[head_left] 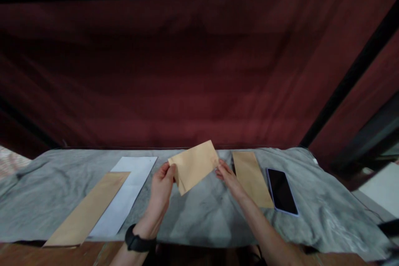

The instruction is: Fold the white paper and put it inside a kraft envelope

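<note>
Between my two hands a tan paper envelope [195, 166] is held up above the grey cloth, tilted with its right end higher. My left hand [163, 181], with a black band on the wrist, pinches its left edge between thumb and fingers. At the lower right edge my right hand [225, 171] grips it with the fingertips. To the right lies a second tan envelope [252, 178] flat on the cloth. On the left, another long tan envelope [90, 208] partly overlaps a white sheet of paper [134, 183].
A phone [282, 191] with a dark screen and a pale purple edge lies right of the envelopes. The grey cloth [193, 224] is wrinkled at both ends. Behind it rises a dark red fabric panel [187, 75] with a black pole [349, 75] at the right.
</note>
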Demonstrator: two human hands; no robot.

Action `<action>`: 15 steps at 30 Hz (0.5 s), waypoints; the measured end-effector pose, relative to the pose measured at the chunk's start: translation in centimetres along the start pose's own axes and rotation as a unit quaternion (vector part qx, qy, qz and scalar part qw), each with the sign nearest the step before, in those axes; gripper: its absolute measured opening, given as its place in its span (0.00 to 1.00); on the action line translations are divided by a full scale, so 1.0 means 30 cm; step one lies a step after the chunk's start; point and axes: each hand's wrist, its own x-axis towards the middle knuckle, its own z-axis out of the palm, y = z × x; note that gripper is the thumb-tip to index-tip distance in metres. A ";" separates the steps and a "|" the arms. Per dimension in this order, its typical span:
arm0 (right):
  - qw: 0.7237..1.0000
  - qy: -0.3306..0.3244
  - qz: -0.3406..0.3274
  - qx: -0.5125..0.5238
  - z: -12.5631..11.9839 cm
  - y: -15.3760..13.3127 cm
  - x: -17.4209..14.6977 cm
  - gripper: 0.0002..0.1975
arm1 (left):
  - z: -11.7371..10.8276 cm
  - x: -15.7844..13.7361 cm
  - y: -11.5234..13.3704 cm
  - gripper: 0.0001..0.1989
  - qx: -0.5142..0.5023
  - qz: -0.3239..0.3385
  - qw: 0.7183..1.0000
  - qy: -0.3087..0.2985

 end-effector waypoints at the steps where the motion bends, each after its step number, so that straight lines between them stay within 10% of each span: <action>1: 0.999 0.012 0.020 0.038 0.000 0.001 0.001 0.27 | -0.005 0.015 -0.035 0.16 -0.020 -0.032 0.999 -0.006; 8: 0.996 0.058 0.010 -0.066 -0.030 0.047 0.020 0.24 | -0.045 0.066 -0.308 0.04 0.070 -0.071 0.995 0.028; 15: 0.974 0.060 -0.048 -0.213 -0.048 0.081 0.051 0.20 | -0.043 0.049 -0.337 0.13 0.058 -0.142 0.986 -0.073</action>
